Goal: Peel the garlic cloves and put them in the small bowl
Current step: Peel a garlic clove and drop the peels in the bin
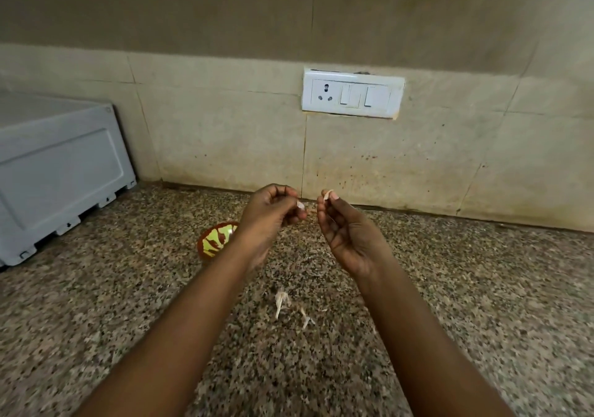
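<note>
Above the speckled surface (450, 288), right hand (348, 240) pinching the garlic clove (327, 194), left hand (273, 214) pinching skin (300, 205), best pulled gently beside small bowl (215, 240).

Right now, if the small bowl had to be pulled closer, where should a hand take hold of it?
Probably by the near-left rim of the small bowl, coming from the left. Its right side is hidden behind the left hand, which pinches a pale piece, so that rim is the only exposed edge. It sits upright on the countertop.
</note>
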